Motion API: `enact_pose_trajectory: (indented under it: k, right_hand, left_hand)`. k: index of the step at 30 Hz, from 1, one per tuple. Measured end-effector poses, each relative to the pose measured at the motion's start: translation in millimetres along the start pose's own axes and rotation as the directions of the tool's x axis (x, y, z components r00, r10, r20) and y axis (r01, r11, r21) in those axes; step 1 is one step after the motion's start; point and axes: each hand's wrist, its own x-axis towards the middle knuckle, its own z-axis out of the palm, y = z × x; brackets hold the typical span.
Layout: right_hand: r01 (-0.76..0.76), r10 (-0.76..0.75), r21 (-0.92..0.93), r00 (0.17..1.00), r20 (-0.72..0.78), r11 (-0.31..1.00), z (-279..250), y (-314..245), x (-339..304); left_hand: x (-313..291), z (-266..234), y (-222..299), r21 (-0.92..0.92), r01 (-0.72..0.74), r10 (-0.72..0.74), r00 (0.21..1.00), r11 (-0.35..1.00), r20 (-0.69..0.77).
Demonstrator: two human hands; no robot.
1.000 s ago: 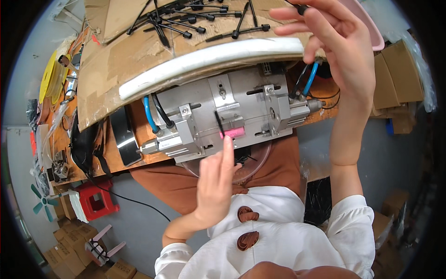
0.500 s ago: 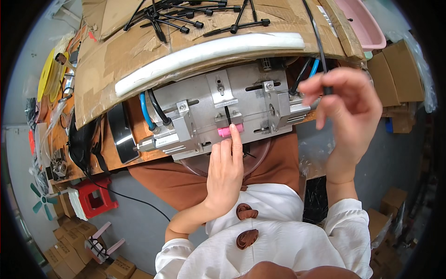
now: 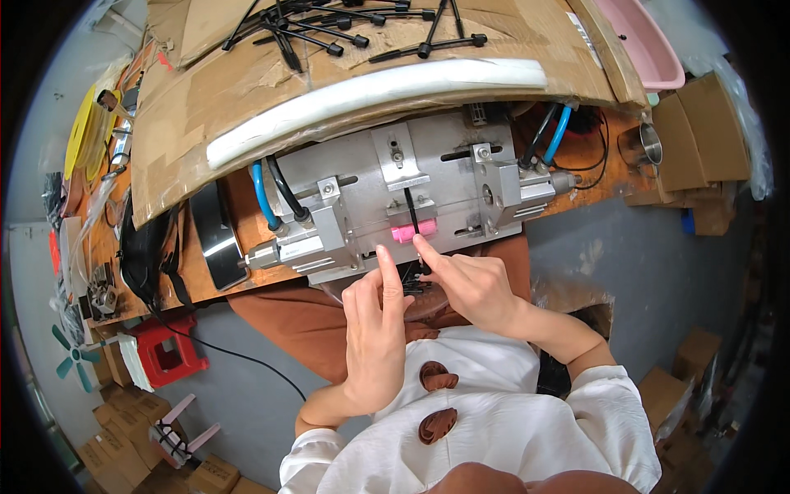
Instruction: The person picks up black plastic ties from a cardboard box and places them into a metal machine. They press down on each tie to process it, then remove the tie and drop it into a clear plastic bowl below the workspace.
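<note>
**My right hand (image 3: 477, 288) at a black rod (image 3: 411, 211) on the metal fixture (image 3: 448, 179)**

The rod lies across the middle of the fixture, its far end just below the central bracket (image 3: 401, 167) and its near part crossing a pink block (image 3: 404, 235). I have my right index fingertip at the rod, beside the block's near edge, with the thumb lower down; my fingers hide the near end, so I cannot tell whether I am gripping it. My left hand (image 3: 374, 333) is free of any load I can see, index finger pointing up, its tip just left of the rod and apart from it.

The fixture sits at the edge of the wooden table (image 3: 605, 183), with a blue hose (image 3: 262, 194) and a black hose (image 3: 285, 191) at its left side. Beyond it, a white padded strip (image 3: 374, 109) edges a cardboard sheet (image 3: 177, 165), and more black rods (image 3: 325, 37) lie heaped there. Over my lap, a translucent bowl (image 3: 336, 291) shows partly beneath the fixture. A metal cup (image 3: 640, 146) stands at the right.
</note>
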Motion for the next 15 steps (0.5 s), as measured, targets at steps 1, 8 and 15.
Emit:
enact_pose_trajectory:
  k: [1,8,15]
  right_hand:
    - [0.009,-0.009,-0.004,1.000,-0.001,1.000,-1,-1,1]
    - [-0.001,0.003,-0.051,0.999,0.046,0.999,-24,-14,13]
    - [0.080,-0.104,-0.156,0.983,-0.150,0.985,-60,-7,49]
  left_hand:
    - [0,-1,-1,-0.001,-0.001,0.001,1.000,1.000,-0.010]
    - [50,-38,-10,0.071,-0.173,0.181,0.977,0.982,-0.115]
    - [234,-42,-23,0.337,-0.279,0.376,0.887,0.899,-0.268]
